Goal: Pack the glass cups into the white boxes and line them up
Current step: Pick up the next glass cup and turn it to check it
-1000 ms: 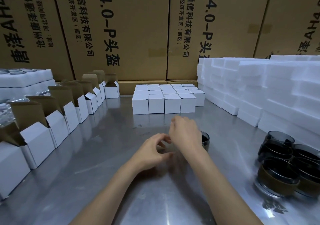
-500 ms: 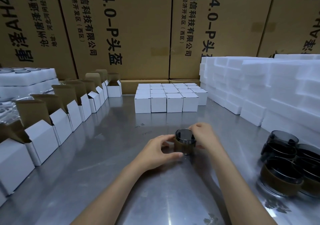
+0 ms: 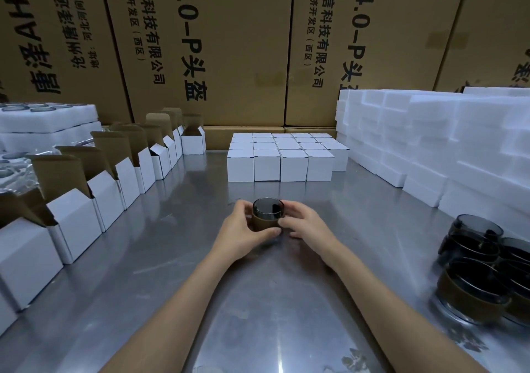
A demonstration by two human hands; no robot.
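A: Why is the left hand (image 3: 240, 236) curling around the dark glass cup with brown sleeve (image 3: 267, 215)?
B: It's steadying it mid-table; the right hand (image 3: 308, 227) fingers are pinching the sleeve, probably seating it before boxing

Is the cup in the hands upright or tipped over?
Upright. The cup stands on the metal table, its round rim facing up, with the left hand and right hand curled round its brown sleeve.

Just one head-worn wide-angle cam, looking forward and down over the steel counter (image 3: 172, 258), close above the forearms.
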